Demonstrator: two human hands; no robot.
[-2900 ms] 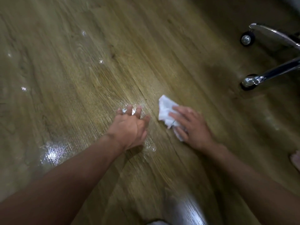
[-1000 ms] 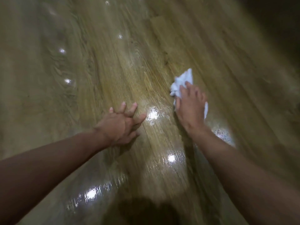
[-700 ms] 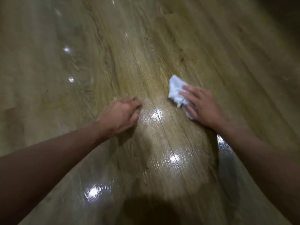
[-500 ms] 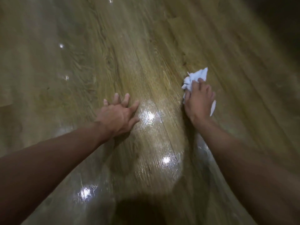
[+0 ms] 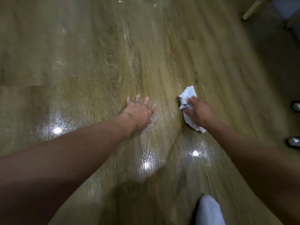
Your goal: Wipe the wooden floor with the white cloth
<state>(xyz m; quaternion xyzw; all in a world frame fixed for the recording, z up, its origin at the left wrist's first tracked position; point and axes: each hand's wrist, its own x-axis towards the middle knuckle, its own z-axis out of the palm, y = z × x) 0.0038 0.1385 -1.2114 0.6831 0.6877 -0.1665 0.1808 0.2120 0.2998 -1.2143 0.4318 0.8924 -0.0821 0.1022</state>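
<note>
Since half a second ago the right hand (image 5: 198, 112) has swung its fingers from pointing up the boards to slanting leftward, and the crumpled white cloth (image 5: 188, 98) now sticks out ahead of the fingertips and trails below the wrist, while the view has shifted to bring in furniture at the right edge. That hand lies palm-down on the cloth, fingers spread over it and pinning it to the glossy brown wooden plank floor (image 5: 100, 65); whether any fingers curl round the fabric cannot be told, though pressing flat likely spreads the force for a sweeping stroke. The left hand (image 5: 139, 112) grasps nothing: it rests flat on the boards with fingers splayed, well apart from the cloth, and seems placed there as a prop to carry the leaning body's weight. Shiny patches near and below the hands could be wet film or only lamp glare. Open floor runs wide ahead and to the left, giving free room for long strokes. To the right the room is tighter: two shiny rounded metal pieces (image 5: 296, 109) sit at the frame edge and a pale wooden furniture leg (image 5: 253, 8) stands in the far corner, so strokes that way would probably need to be shorter.
</note>
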